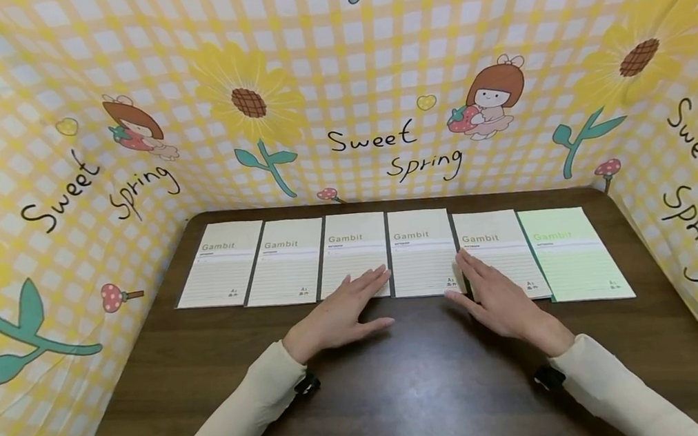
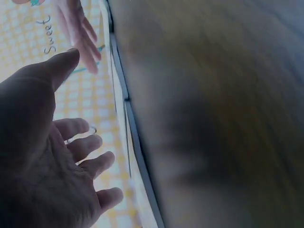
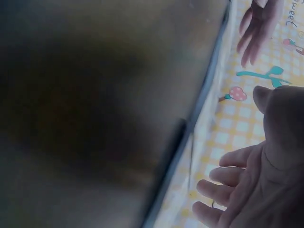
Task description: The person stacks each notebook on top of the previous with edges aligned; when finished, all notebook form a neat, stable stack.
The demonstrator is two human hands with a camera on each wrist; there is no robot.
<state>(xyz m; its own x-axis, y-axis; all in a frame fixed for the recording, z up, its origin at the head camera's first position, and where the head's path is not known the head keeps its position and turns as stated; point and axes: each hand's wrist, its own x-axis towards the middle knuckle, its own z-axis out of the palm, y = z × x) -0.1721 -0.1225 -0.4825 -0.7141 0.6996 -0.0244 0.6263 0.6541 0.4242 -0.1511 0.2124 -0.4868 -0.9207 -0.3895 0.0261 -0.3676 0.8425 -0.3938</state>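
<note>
Several notebooks with "Gambit" on their covers lie side by side in a row in the head view. My left hand (image 1: 339, 316) is held with straight fingers over the lower part of the third notebook from the left (image 1: 351, 245). Over the lower left of the second notebook from the right (image 1: 490, 228), my right hand (image 1: 506, 304) has its fingers extended and thumb spread. The third notebook from the right (image 1: 421, 260) lies between the hands. Both wrist views show empty palms, the left hand (image 2: 61, 161) and the right hand (image 3: 251, 180) apparently raised above the covers.
At the row's right end lies a light green notebook (image 1: 580, 263), and at its left end a cream one (image 1: 223, 270). The dark wooden table (image 1: 396, 401) is bordered by a yellow checked cloth (image 1: 342, 73) at the back and both sides.
</note>
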